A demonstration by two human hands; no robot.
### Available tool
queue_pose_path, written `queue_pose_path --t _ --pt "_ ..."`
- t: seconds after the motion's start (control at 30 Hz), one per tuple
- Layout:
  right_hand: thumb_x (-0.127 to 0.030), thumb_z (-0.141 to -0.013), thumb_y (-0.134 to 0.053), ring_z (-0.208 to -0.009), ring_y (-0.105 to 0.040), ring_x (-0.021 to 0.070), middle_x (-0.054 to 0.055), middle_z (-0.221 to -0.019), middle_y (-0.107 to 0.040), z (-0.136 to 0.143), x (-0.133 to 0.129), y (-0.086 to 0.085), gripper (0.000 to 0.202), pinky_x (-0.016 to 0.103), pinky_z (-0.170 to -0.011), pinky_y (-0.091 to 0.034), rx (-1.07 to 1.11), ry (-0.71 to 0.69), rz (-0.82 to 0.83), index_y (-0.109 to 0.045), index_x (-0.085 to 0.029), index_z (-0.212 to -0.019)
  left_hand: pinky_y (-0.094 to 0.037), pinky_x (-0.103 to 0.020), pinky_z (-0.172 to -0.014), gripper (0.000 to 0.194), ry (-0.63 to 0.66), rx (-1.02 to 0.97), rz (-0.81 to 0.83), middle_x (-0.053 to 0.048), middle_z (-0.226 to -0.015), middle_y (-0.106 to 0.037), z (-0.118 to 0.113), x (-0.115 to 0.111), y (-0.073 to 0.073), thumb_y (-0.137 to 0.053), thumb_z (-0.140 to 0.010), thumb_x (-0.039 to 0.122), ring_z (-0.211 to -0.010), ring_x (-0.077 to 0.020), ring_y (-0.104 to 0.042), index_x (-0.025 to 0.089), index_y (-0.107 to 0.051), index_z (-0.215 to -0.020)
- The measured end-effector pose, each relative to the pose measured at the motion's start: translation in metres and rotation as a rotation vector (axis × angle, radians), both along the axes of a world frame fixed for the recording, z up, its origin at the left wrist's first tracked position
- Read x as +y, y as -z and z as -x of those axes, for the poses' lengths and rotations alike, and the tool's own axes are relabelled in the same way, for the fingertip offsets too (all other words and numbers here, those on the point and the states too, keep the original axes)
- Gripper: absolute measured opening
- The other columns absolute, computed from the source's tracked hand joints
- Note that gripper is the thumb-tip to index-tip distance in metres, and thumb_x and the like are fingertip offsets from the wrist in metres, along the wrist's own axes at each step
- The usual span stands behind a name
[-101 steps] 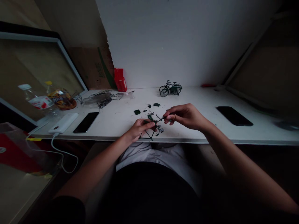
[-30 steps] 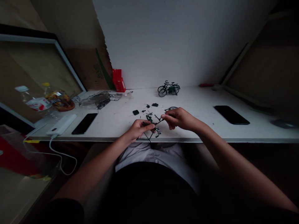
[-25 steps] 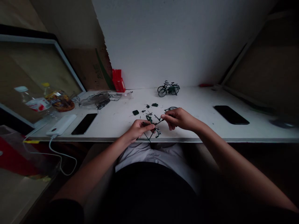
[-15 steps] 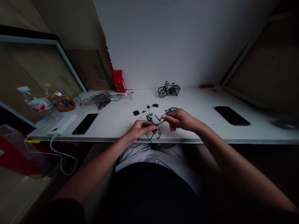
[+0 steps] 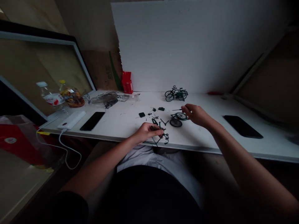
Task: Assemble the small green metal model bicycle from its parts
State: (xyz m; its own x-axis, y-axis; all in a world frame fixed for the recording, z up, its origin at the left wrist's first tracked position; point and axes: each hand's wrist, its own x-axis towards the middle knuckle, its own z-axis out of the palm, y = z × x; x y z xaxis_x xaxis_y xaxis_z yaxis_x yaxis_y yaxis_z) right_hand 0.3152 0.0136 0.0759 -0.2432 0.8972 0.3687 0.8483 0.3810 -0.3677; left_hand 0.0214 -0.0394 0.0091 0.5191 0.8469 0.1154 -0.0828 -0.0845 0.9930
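At the front edge of the counter [image 5: 121, 115], the left hand [image 5: 147, 132] pinches a dark miniature bicycle frame [image 5: 157, 144] between thumb and fingers, while the right hand [image 5: 196, 114] grips a slim rod-like tool [image 5: 178, 109] near a loose wheel [image 5: 176, 122]. The frame looks light and stiff, its thin tubes probably easily bent, so a gentle pinch mid-frame should suit best

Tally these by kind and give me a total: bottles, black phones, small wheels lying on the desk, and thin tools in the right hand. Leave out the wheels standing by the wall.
Bottles: 2
Black phones: 2
Lying wheels: 2
Thin tool in the right hand: 1
Total: 7
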Motion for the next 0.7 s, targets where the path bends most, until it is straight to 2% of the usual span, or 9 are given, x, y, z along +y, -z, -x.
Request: queue_pose_path --t 0.1,0.17,0.4,0.47,0.57,0.63,0.7 --pt "-0.047 -0.103 -0.047 -0.06 -0.058 0.0196 0.014 -0.079 -0.074 -0.021 0.03 0.017 0.046 0.032 -0.058 -0.039 -0.241 0.084 0.058 -0.072 -0.016 -0.08 -0.055 -0.03 -0.079 0.037 -0.009 0.01 0.01 -0.012 -0.089 -0.081 -0.001 -0.001 -0.002 -0.091 -0.075 0.044 -0.08 -0.0186 -0.073 0.012 -0.082 -0.09" --pt "-0.041 -0.102 -0.051 -0.067 -0.062 0.0218 0.016 -0.088 -0.076 -0.032 0.04 0.025 0.04 0.033 -0.062 -0.041 -0.325 0.073 0.056 -0.077 -0.015 -0.087 -0.055 -0.03 -0.079 0.038 -0.011 0.004 0.024 -0.011 -0.087 -0.081 -0.001 -0.001 -0.001 -0.092 -0.074 0.045 -0.079 -0.0186 -0.073 0.012 -0.082 -0.09" --pt "-0.026 -0.095 -0.062 -0.078 -0.068 0.0221 0.01 -0.092 -0.079 -0.042 0.028 0.036 0.02 0.031 -0.074 -0.049 -0.307 -0.158 0.123 -0.08 -0.018 -0.092 -0.054 -0.029 -0.073 0.042 -0.04 0.013 0.056 -0.011 -0.086 -0.081 -0.003 0.003 0.003 -0.095 -0.068 0.044 -0.076 -0.0175 -0.072 0.012 -0.081 -0.091" --pt "-0.027 -0.095 -0.064 -0.078 -0.067 0.0235 0.011 -0.09 -0.078 -0.04 0.025 0.039 0.018 0.033 -0.074 -0.05 -0.329 -0.172 0.095 -0.079 -0.018 -0.091 -0.054 -0.029 -0.075 0.041 -0.005 0.032 0.062 -0.01 -0.086 -0.081 -0.003 0.003 0.002 -0.095 -0.069 0.043 -0.076 -0.0172 -0.072 0.012 -0.081 -0.093" --pt "-0.033 -0.095 -0.066 -0.089 -0.067 0.0292 0.015 -0.094 -0.077 -0.032 0.021 0.043 0.021 0.038 -0.081 -0.052 -0.338 -0.145 -0.095 -0.079 -0.016 -0.099 -0.056 -0.03 -0.08 0.04 0.054 0.051 0.052 -0.009 -0.084 -0.081 -0.004 0.004 0.0 -0.094 -0.071 0.042 -0.077 -0.0169 -0.073 0.012 -0.082 -0.095" --pt "-0.037 -0.097 -0.065 -0.095 -0.067 0.0312 0.016 -0.099 -0.076 -0.023 0.014 0.044 0.025 0.042 -0.086 -0.052 -0.288 -0.203 -0.171 -0.079 -0.017 -0.103 -0.056 -0.03 -0.081 0.04 0.064 0.062 0.044 -0.01 -0.084 -0.081 -0.004 0.003 0.0 -0.093 -0.072 0.042 -0.077 -0.0168 -0.073 0.012 -0.082 -0.094" --pt "-0.042 -0.1 -0.062 -0.098 -0.067 0.0318 0.014 -0.102 -0.077 -0.014 0.003 0.045 0.028 0.044 -0.089 -0.053 -0.232 -0.293 -0.165 -0.08 -0.02 -0.104 -0.056 -0.03 -0.08 0.041 0.042 0.077 0.047 -0.01 -0.086 -0.081 -0.004 0.003 0.001 -0.093 -0.072 0.043 -0.077 -0.0169 -0.073 0.012 -0.082 -0.096"
